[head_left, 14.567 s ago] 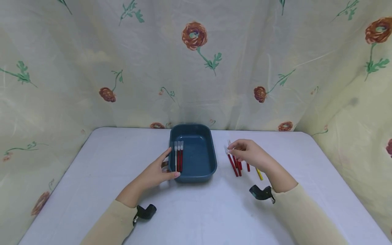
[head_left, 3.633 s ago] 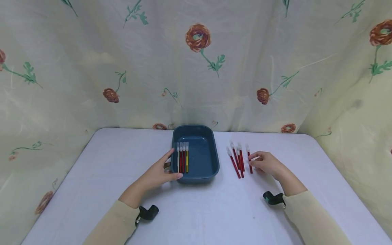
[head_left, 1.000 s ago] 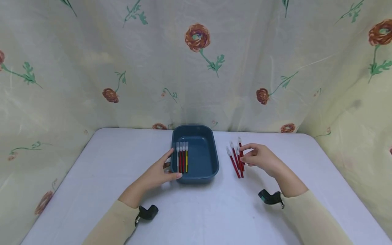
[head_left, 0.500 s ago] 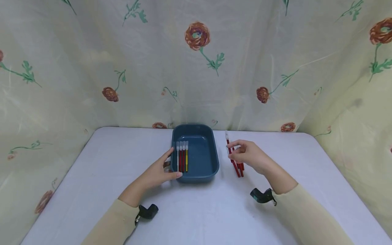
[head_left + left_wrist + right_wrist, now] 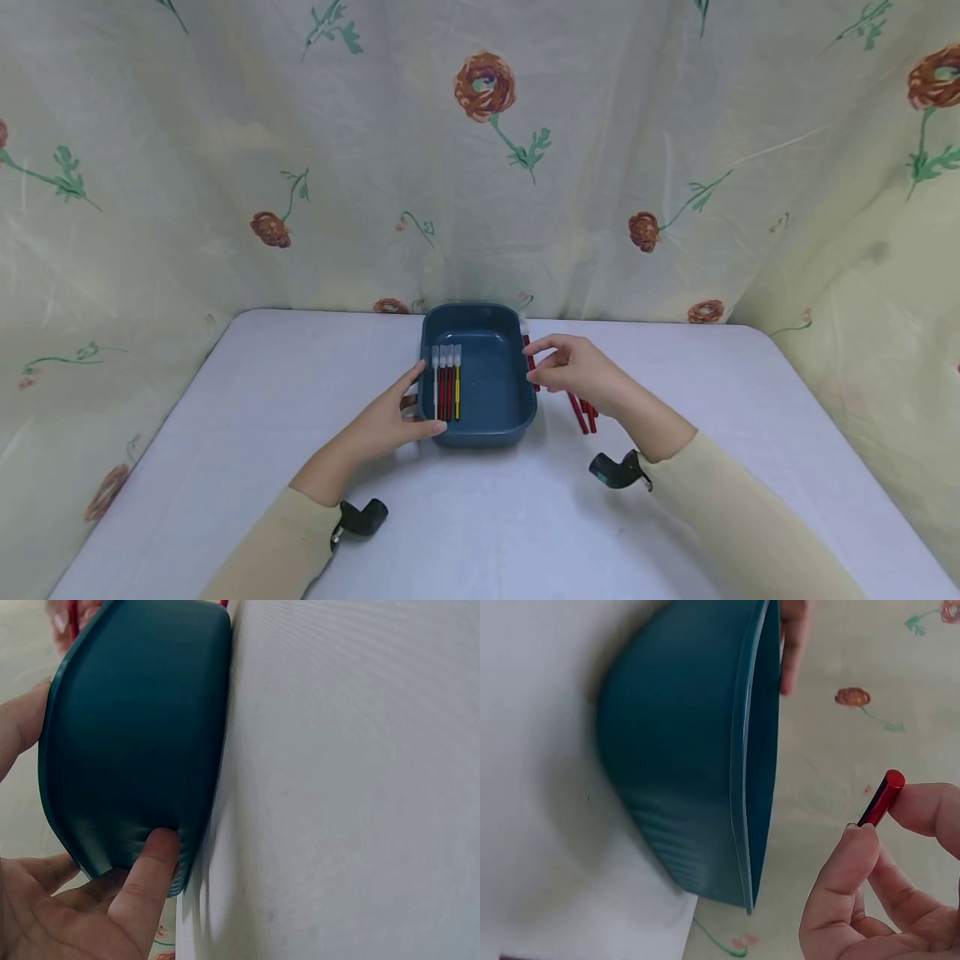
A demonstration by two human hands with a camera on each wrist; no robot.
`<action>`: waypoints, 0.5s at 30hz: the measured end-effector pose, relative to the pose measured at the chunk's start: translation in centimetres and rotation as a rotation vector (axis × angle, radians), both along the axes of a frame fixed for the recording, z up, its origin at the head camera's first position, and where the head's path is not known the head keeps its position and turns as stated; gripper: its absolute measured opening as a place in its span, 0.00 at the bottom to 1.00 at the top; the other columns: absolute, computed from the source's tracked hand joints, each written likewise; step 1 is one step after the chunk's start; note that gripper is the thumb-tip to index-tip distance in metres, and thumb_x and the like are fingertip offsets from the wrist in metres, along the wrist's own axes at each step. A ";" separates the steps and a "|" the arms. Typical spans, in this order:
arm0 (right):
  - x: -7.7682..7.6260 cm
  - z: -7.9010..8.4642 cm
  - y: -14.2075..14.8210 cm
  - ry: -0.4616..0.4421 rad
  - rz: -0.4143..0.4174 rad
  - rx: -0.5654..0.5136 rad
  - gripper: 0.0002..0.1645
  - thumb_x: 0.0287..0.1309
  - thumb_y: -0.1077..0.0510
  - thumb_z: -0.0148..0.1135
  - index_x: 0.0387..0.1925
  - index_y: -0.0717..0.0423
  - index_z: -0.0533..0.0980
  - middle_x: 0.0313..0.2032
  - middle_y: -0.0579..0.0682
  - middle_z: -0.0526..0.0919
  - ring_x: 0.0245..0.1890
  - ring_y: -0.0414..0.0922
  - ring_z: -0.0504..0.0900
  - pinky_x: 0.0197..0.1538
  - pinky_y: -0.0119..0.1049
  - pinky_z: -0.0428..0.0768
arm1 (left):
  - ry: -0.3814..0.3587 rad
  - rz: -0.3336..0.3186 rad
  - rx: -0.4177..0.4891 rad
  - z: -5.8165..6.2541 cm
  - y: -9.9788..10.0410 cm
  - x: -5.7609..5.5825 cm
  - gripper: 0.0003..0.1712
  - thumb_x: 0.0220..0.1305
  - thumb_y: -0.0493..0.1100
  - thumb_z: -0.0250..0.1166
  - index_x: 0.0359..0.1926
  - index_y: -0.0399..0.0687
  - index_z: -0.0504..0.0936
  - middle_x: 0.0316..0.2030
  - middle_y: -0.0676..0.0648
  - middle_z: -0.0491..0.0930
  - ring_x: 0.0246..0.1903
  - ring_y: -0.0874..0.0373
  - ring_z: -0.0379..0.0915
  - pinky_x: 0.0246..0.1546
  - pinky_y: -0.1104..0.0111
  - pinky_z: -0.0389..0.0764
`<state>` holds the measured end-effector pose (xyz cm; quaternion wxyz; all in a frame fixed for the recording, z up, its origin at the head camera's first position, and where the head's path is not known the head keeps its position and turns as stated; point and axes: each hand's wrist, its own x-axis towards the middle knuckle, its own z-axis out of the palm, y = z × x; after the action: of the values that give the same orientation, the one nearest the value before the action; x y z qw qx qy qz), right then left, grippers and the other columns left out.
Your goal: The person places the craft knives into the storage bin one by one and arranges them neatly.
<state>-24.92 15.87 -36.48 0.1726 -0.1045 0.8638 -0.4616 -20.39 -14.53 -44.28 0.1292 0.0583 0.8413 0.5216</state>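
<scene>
My left hand (image 5: pixel 378 425) holds the left wall of a dark blue tray (image 5: pixel 491 387), the thumb at its rim and other fingers against the outer wall in the left wrist view. My right hand (image 5: pixel 581 371) pinches a slim red pen (image 5: pixel 527 340) with a clear cap, just above the tray's right rim. The pen's red end (image 5: pixel 885 796) shows between thumb and fingers in the right wrist view. Inside the tray, along its left side, a white pen (image 5: pixel 435 398), two red pens (image 5: pixel 450 398) and a yellow pen (image 5: pixel 457 400) lie side by side, clear caps pointing away.
Several loose red pens (image 5: pixel 577 414) lie on the white table (image 5: pixel 487 517) right of the tray, partly hidden behind my right hand. A flowered curtain (image 5: pixel 345 167) hangs behind the table and at both sides.
Over the last second my right hand has lifted a red pen from the loose group and carried it left to the tray. Earlier, a yellow pen joined those inside. My left hand stays put.
</scene>
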 end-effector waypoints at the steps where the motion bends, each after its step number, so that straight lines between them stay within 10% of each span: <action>1: 0.0 0.0 -0.3 -0.006 0.004 -0.006 0.25 0.63 0.58 0.67 0.61 0.55 0.75 0.41 0.56 0.86 0.40 0.51 0.83 0.48 0.42 0.84 | 0.000 0.000 0.002 0.0 0.0 0.0 0.61 0.55 0.52 0.78 0.80 0.62 0.47 0.75 0.40 0.57 0.70 0.40 0.62 0.59 0.51 0.76; 15: -0.3 -0.8 -3.8 -0.065 0.047 -0.092 0.24 0.63 0.61 0.66 0.60 0.60 0.75 0.44 0.63 0.85 0.39 0.47 0.85 0.52 0.45 0.83 | -0.004 -0.004 0.026 -0.1 -0.1 -0.2 0.62 0.54 0.54 0.78 0.80 0.61 0.47 0.75 0.40 0.56 0.70 0.40 0.62 0.59 0.51 0.76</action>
<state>-25.25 12.07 -37.28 0.2064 -0.1178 0.8329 -0.4998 -20.62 -14.62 -44.34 0.1312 0.0607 0.8340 0.5324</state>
